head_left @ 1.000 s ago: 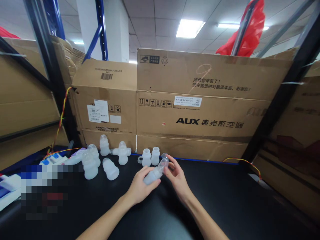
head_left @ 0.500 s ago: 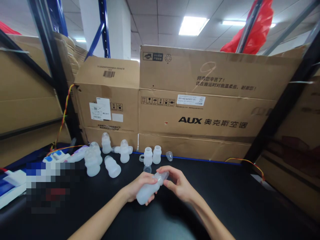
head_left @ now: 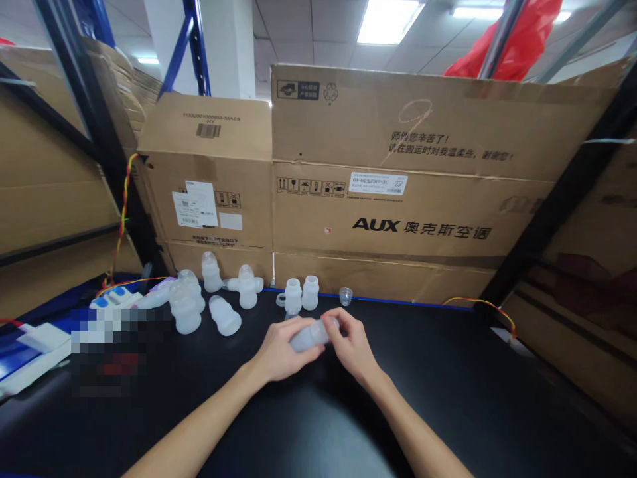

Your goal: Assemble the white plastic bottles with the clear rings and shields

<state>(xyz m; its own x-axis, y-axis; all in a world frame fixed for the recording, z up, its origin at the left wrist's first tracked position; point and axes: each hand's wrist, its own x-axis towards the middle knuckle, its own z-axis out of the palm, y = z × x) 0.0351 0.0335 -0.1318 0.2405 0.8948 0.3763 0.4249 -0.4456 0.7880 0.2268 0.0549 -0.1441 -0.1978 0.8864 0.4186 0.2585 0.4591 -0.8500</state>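
Note:
My left hand (head_left: 286, 347) is wrapped round a translucent white baby bottle (head_left: 304, 338), held tilted on its side above the black table. My right hand (head_left: 350, 340) pinches the bottle's top end. Its fingers hide most of that end, so I cannot make out the teat or cap there. Just beyond my hands stand two open-necked bottles, a left one (head_left: 293, 296) and a right one (head_left: 310, 293). A collar ring (head_left: 281, 299) lies beside the left one, and a clear piece (head_left: 291, 313) in front of it is partly hidden. Further right sits a clear cap (head_left: 346, 296).
Several capped bottles (head_left: 219, 315) stand or lie at the left back. Beyond them are a power strip (head_left: 37, 355), wires and a blurred patch. Large cardboard boxes (head_left: 423, 212) wall the back, between dark rack posts (head_left: 542, 192). The black tabletop (head_left: 308, 418) stretches in front.
The bottle in my hands has turned from steeply slanted to nearly level. My right fingers have closed over its top end. The clear cap near the box stands further right and more upright.

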